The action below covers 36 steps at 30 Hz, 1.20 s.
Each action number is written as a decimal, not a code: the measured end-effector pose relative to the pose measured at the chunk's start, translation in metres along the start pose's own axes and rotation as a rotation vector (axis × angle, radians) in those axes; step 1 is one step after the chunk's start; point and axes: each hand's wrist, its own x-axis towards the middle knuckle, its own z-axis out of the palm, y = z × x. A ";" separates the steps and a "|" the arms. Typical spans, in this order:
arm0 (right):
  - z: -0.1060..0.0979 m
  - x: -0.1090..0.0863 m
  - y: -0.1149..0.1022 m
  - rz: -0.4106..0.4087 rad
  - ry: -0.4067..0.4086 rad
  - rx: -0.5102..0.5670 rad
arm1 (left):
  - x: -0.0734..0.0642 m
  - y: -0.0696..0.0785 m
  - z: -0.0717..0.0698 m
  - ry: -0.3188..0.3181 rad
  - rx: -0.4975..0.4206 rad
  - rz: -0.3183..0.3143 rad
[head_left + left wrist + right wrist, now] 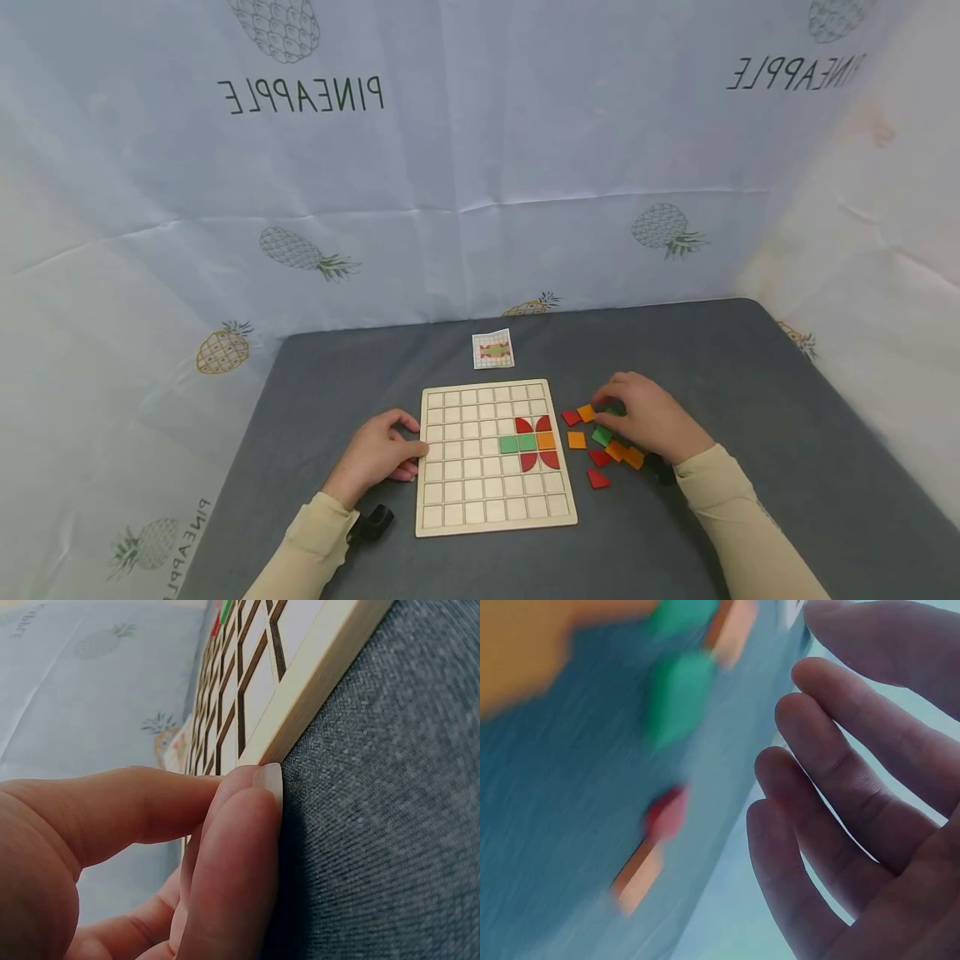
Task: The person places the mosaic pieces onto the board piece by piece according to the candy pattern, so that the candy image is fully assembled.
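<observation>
A wooden grid board lies on the dark table. Red quarter-round pieces, green square tiles and an orange square tile sit in its right-hand cells. At the board's left edge my left hand pinches the rim; the left wrist view shows thumb and fingertips meeting there. Above the loose pieces to the board's right hovers my right hand. Its fingers are apart and loosely bent, with nothing visible between them. A loose orange tile lies by its fingertips.
Behind the board lies a small pattern card showing a red, orange and green figure. More loose pieces, such as a red piece and a green tile, are scattered right of the board. A pineapple-printed cloth hangs behind the table.
</observation>
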 end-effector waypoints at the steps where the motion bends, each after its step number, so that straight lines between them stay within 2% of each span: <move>1: -0.001 -0.002 0.005 0.018 -0.001 -0.005 | 0.000 0.000 0.000 0.000 0.000 0.000; 6: -0.003 -0.010 0.021 0.072 -0.005 -0.021 | 0.000 -0.001 0.000 -0.003 -0.005 0.002; 11: 0.002 -0.012 0.023 0.120 -0.017 -0.025 | -0.001 -0.001 0.000 0.000 -0.008 0.003; 26: 0.006 -0.014 0.029 0.107 0.000 -0.055 | -0.002 -0.001 0.000 -0.003 -0.004 0.011; 31: 0.003 -0.010 0.024 0.097 0.010 -0.038 | -0.003 -0.002 0.000 -0.006 -0.003 0.012; 36: 0.005 -0.001 0.010 0.075 0.022 -0.009 | -0.002 -0.001 -0.001 -0.012 -0.008 0.014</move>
